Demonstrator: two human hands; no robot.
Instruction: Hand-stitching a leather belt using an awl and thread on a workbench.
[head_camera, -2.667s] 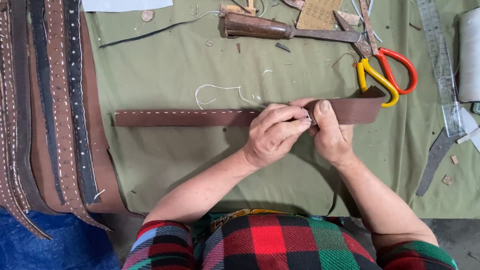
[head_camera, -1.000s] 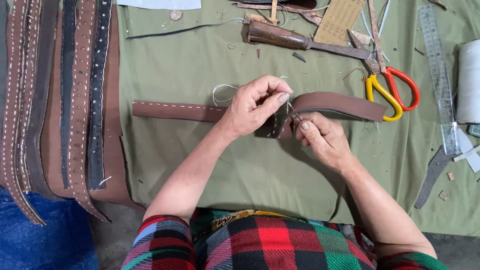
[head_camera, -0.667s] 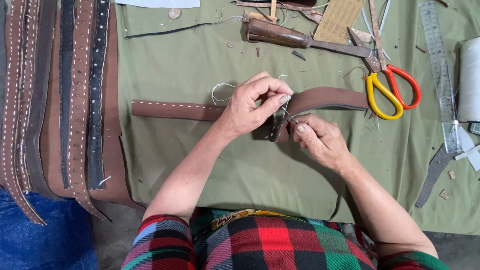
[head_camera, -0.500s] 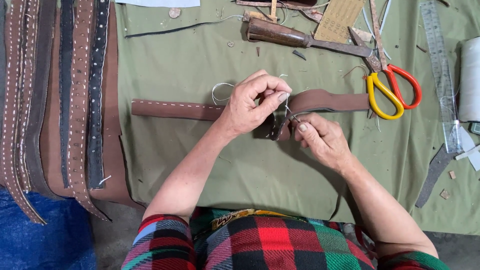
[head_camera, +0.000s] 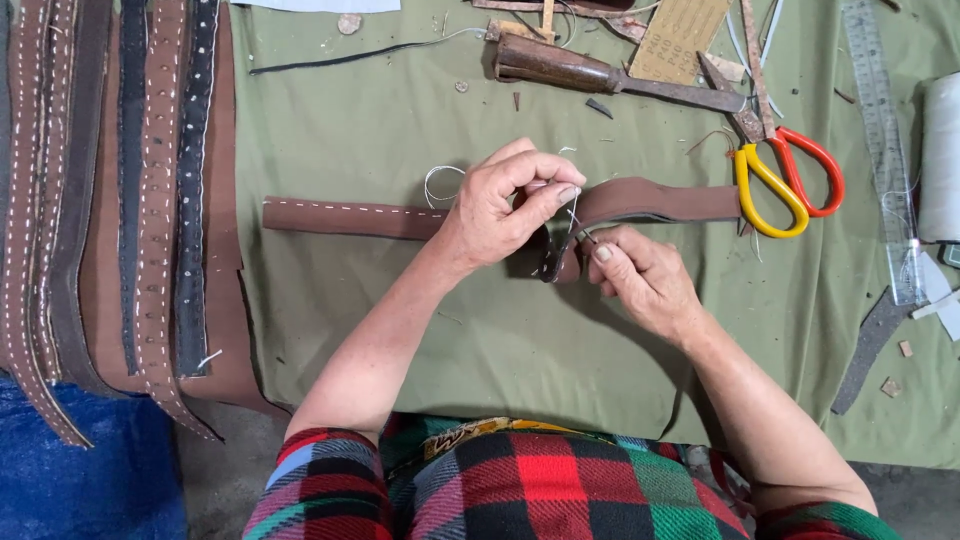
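One brown leather strap (head_camera: 340, 217), matte and flat, white-stitched along its edge, at mid-frame on the green cloth counter (head_camera: 400, 330); long axis left to right, right part arched up. Left hand (head_camera: 500, 205) pinching thin white thread (head_camera: 440, 180); right hand (head_camera: 640, 280) pinching at the strap's fold. One pair of scissors (head_camera: 785, 180), yellow and red handles, upper right. Several stitched straps (head_camera: 150, 200) at left.

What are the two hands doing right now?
Left hand: fingers pinched shut on the brown leather strap.
Right hand: fingers pinched on the white thread.
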